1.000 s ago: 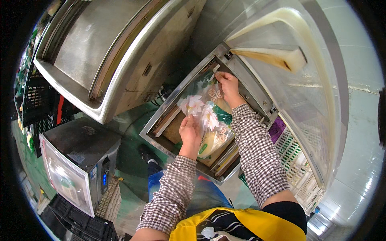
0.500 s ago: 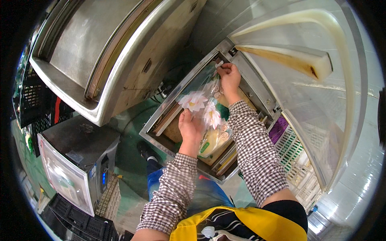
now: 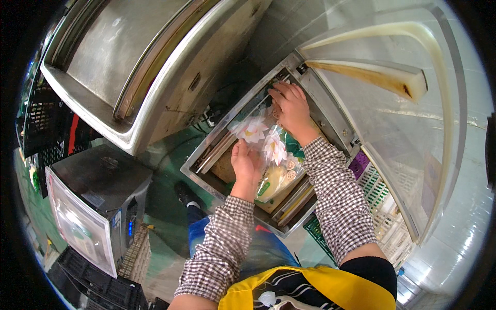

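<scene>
A clear plastic bag [image 3: 274,150] printed with pink and white lotus flowers lies slantwise in the metal chamber of what looks like a vacuum sealer [image 3: 206,185]. Pale yellowish contents fill its near end, while the far part looks flat. My left hand [image 3: 246,166] pinches the bag's left edge between thumb and fingers. At the bag's far end, my right hand [image 3: 294,111] rests with its fingers stretched out over the plastic, close to the chamber's far corner. The right palm hides part of the bag.
The raised transparent lid [image 3: 392,134] stands to the right. A large metal machine [image 3: 170,88] rises at left, with a smaller dark machine [image 3: 98,181] below it. White plastic crates [image 3: 387,219] sit under the lid, and black crates [image 3: 98,279] are at lower left.
My right hand has gone from a pinch on the bag's far end to stretched fingers laid over it. My left hand keeps its pinch, nearly in place.
</scene>
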Demonstrator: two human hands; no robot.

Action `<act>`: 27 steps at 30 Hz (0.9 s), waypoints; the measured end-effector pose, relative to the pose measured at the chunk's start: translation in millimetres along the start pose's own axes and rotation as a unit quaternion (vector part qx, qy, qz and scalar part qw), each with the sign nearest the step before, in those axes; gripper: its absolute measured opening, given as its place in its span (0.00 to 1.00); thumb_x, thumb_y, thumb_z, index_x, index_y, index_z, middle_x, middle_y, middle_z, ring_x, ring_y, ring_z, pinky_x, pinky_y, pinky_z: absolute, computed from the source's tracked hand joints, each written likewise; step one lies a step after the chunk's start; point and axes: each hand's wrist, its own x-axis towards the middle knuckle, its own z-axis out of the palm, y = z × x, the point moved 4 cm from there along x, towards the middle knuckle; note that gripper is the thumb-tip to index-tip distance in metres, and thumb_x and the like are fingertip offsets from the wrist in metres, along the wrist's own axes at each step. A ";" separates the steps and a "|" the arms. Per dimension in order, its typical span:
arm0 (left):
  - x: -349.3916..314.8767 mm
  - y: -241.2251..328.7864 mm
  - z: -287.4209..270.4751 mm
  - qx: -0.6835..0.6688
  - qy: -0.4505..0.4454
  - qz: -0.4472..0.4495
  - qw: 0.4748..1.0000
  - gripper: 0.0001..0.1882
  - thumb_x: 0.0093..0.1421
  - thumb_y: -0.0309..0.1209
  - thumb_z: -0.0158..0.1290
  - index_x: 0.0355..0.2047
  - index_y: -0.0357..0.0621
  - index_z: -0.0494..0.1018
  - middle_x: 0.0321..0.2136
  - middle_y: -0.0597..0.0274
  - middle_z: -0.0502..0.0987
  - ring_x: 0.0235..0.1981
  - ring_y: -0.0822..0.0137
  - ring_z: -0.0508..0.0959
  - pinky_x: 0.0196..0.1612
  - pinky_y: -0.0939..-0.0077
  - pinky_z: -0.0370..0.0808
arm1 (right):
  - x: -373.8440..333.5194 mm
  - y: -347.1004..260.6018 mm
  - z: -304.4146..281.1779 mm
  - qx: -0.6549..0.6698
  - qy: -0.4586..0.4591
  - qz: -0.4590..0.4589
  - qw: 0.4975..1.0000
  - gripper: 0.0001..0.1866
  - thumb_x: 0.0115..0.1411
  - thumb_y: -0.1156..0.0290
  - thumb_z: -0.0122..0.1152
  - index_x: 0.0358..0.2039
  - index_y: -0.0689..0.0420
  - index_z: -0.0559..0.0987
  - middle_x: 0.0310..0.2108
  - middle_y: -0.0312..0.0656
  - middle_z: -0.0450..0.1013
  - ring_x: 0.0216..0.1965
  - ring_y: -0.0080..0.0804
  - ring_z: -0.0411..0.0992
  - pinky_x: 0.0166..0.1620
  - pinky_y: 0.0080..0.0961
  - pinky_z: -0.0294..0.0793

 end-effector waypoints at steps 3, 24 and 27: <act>1.6 2.5 2.0 -0.028 0.036 0.025 0.999 0.09 0.63 0.36 0.43 0.31 0.44 0.67 0.31 0.65 0.74 0.30 0.71 0.73 0.28 0.78 0.71 | -10.1 4.4 10.7 0.005 -0.048 -0.011 0.999 0.19 0.49 0.71 0.56 0.45 0.54 0.73 0.47 0.41 0.67 0.50 0.38 0.63 0.54 0.37 0.60; -30.8 6.4 -37.1 0.509 -0.088 0.146 0.844 0.16 0.58 0.36 0.51 0.36 0.32 0.70 0.31 0.57 0.75 0.30 0.73 0.74 0.34 0.79 0.70 | -83.6 38.3 -22.2 0.276 0.045 0.302 0.911 0.18 0.60 0.66 0.47 0.51 0.57 0.68 0.50 0.41 0.66 0.51 0.33 0.64 0.52 0.27 0.62; -36.8 6.3 -47.0 0.517 -0.163 0.164 0.824 0.14 0.53 0.29 0.55 0.38 0.32 0.71 0.32 0.57 0.75 0.30 0.74 0.74 0.34 0.80 0.71 | -170.2 28.0 -33.3 0.461 0.122 0.536 0.697 0.17 0.64 0.65 0.43 0.47 0.63 0.69 0.45 0.40 0.69 0.45 0.25 0.68 0.46 0.19 0.67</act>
